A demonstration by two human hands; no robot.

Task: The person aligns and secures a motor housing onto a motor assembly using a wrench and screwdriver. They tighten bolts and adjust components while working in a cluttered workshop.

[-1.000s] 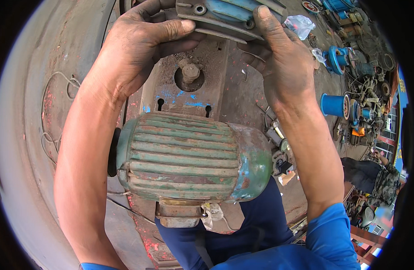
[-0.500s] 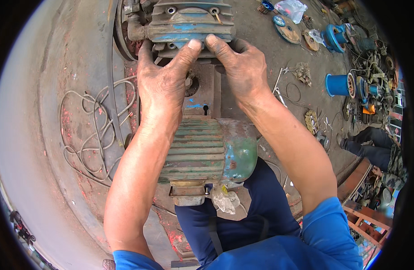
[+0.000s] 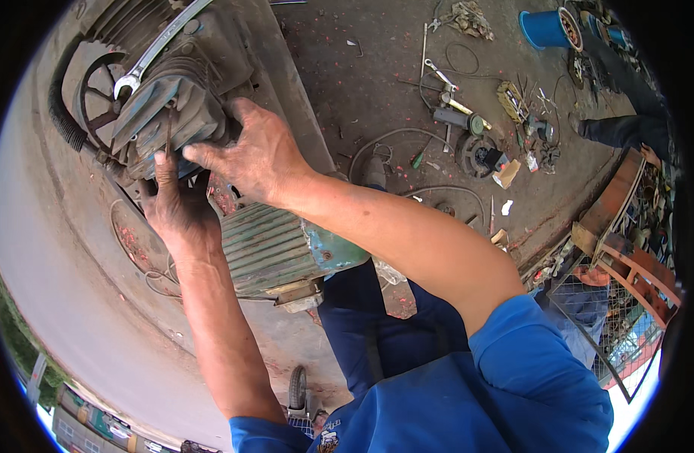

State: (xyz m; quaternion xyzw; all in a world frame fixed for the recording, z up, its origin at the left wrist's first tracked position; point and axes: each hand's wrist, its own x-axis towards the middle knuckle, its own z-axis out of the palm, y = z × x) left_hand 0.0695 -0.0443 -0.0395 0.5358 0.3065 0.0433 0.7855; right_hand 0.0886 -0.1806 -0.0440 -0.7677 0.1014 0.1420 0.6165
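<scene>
Both hands grip a finned, grey metal cylinder head (image 3: 169, 102) with blue paint traces, part of a compressor. My left hand (image 3: 182, 215) holds its near edge from below, the thumb pointing up beside a thin rod (image 3: 169, 128) that stands in a bolt hole. My right hand (image 3: 265, 155) wraps the right side, thumb on the near edge and fingers partly hidden behind the fins. An open-ended wrench (image 3: 154, 57) lies over the machine just beyond the head. Nearer to me sits a green ribbed electric motor (image 3: 267, 245).
A spoked flywheel (image 3: 98, 98) stands left of the head. Right on the floor lie an angle grinder (image 3: 456, 118), wrenches (image 3: 440, 74), cables and a blue drum (image 3: 541, 30). An orange-brown metal frame (image 3: 611, 204) is at far right, near another person's leg (image 3: 622, 128).
The view has swung, so the machine now appears farther left and tilted. Both hands keep hold of the finned head; my left hand has shifted lower on its near edge.
</scene>
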